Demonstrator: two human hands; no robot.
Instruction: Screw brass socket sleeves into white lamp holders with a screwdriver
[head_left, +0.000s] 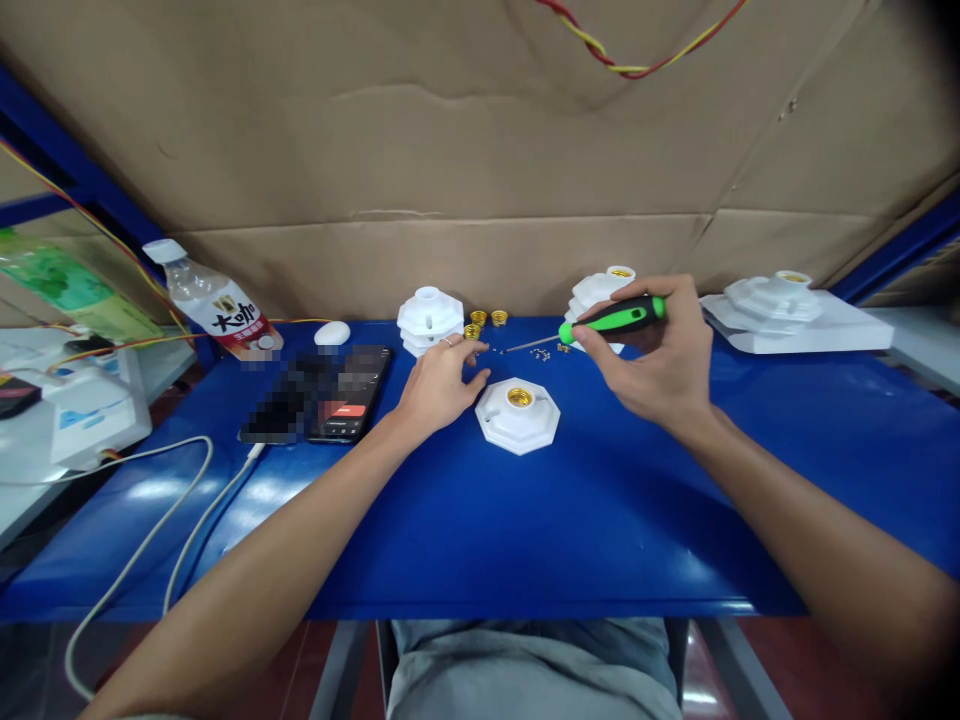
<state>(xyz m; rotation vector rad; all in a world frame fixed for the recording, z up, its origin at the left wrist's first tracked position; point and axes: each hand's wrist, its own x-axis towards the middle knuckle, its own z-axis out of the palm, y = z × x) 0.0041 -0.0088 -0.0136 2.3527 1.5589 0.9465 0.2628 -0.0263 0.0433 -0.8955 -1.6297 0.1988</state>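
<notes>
My right hand (664,355) grips a green-and-black screwdriver (616,320), its shaft pointing left, with a tiny dark piece at or near its tip. My left hand (442,380) is just left of that tip, thumb and forefinger apart, with nothing visible between them. Between and below my hands, a white octagonal lamp holder (517,425) with a brass threaded socket lies on the blue table. Small brass screws (541,354) are scattered under the screwdriver shaft. Several brass threaded sleeves (499,318) stand behind my left fingers.
Stacked white lamp-holder bases (429,315) stand at the back, with another stack (592,292) behind my right hand. More holders (772,300) sit on a white box at right. Phones (351,395), a charging cable (202,510), a white oval object (332,333) and a bottle (217,305) are at left.
</notes>
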